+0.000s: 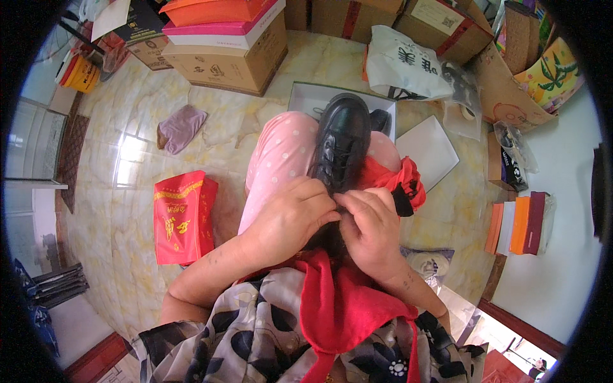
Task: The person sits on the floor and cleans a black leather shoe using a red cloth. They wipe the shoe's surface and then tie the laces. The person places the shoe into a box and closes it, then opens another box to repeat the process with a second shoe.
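A black lace-up shoe [342, 129] rests across my lap, its toe pointing away from me. My left hand [297, 215] and my right hand [368, 220] meet at the top of its lacing, fingertips pinched close together. What exactly lies between the fingers is hidden, but both hands grip at the shoe's laced upper. Beneath the toe, an open shoe box [306, 93] stands on the floor, with a second black shoe [381, 120] partly visible inside. A bunched red cloth [409, 182] with a black piece lies by my right knee.
A red printed bag [179, 222] and a mauve cloth [184, 128] lie left on the marbled floor. A white box lid [428, 153] lies right, below a white plastic bag [402, 67]. Cardboard boxes [220, 67] stand ahead; several coloured boxes [519, 225] line the right wall.
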